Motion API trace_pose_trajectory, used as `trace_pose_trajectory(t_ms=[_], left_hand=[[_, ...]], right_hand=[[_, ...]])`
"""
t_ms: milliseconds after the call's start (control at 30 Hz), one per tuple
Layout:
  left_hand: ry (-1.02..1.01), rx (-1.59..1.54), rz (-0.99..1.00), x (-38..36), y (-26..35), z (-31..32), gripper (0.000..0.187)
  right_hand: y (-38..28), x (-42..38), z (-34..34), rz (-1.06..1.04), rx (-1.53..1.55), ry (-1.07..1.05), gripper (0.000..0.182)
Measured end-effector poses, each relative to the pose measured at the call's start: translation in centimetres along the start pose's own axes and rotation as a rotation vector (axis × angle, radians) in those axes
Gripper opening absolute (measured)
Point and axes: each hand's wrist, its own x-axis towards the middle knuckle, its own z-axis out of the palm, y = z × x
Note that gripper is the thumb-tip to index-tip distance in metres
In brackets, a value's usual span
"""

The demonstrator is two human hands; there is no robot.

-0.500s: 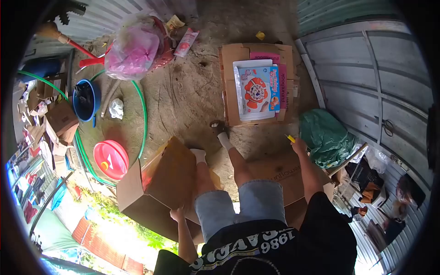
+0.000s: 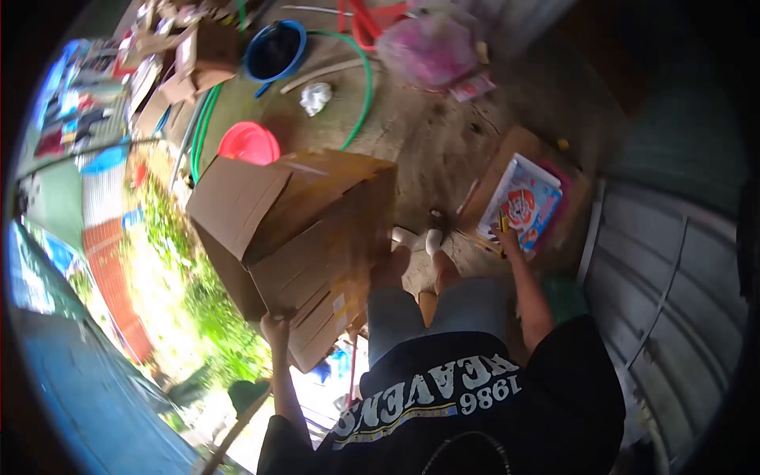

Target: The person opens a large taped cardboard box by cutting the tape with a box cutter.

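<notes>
My left hand [image 2: 276, 328] is closed on the lower edge of a large brown cardboard box [image 2: 317, 245]. The box is tilted beside my left leg, with a flap [image 2: 237, 202] sticking out at its upper left. In my right hand [image 2: 507, 238] is a yellow tool that looks like a utility knife [image 2: 503, 222]; whether its blade is out is too blurred to tell. From this view the knife overlaps a toy box [image 2: 518, 202] with a red and blue picture, which lies on flattened cardboard [image 2: 483, 198] on the ground.
A red basin [image 2: 249, 144], a blue tub [image 2: 275, 51] with dark contents and a green hose [image 2: 369, 95] lie on the dirt floor. A pink plastic bag [image 2: 427, 55] is at the back. Corrugated metal [image 2: 673, 261] stands on the right, greenery [image 2: 206, 293] on the left.
The view has turned to the left. My left hand has raised and turned the cardboard box. The right hand with the knife now appears over the toy box, no longer beside the green sheet.
</notes>
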Motion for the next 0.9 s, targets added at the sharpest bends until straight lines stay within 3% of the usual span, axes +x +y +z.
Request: trace_pose_trajectory(t_ms=[133, 200, 233, 333, 367, 467, 567, 733, 833, 867, 900], left_hand=[[0.075, -0.119, 0.017, -2.4, 4.3, -4.5, 0.022], [0.129, -0.207, -0.021, -3.7, 5.8, -5.4, 0.024], [0.130, -0.171, -0.035, -4.0, 6.5, -5.9, 0.026], [0.141, -0.166, -0.142, -5.6, 8.0, -6.6, 0.028], [0.146, -0.070, -0.102, -6.2, 8.7, -6.5, 0.027], [0.234, -0.072, -0.125, -6.7, 10.5, -6.5, 0.025], [0.293, -0.138, -0.090, -8.8, 13.9, -7.5, 0.024], [0.450, -0.113, -0.177, -13.7, 17.4, -10.8, 0.028], [0.671, -0.123, -0.257, -19.1, 18.5, -12.2, 0.031], [0.775, -0.126, -0.246, -20.5, 19.4, -12.1, 0.033], [0.927, -0.067, -0.212, -23.1, 19.8, -12.0, 0.025]], right_hand=[[-11.3, 0.7, 12.2, 0.080, -0.121, -0.065, 0.041], [-12.1, 3.8, 16.0, 0.072, 0.107, -0.094, 0.046], [-14.0, 4.1, 17.9, 0.125, 0.158, -0.142, 0.041], [-17.2, 6.0, 20.5, 0.130, 0.110, -0.377, 0.043], [-16.3, 9.1, 20.0, 0.289, 0.218, -0.362, 0.042], [-18.0, 12.7, 20.8, 0.263, 0.059, -0.286, 0.031], [-20.2, 16.7, 23.8, 0.355, -0.108, -0.457, 0.033], [-25.7, 11.9, 29.5, 0.362, -0.191, -0.912, 0.032], [-28.3, 4.9, 34.7, 0.355, -0.291, -0.844, 0.036], [-28.9, 4.9, 35.4, 0.451, -0.293, -1.042, 0.036], [-29.6, 2.9, 36.5, 0.327, -0.377, -1.253, 0.037]])
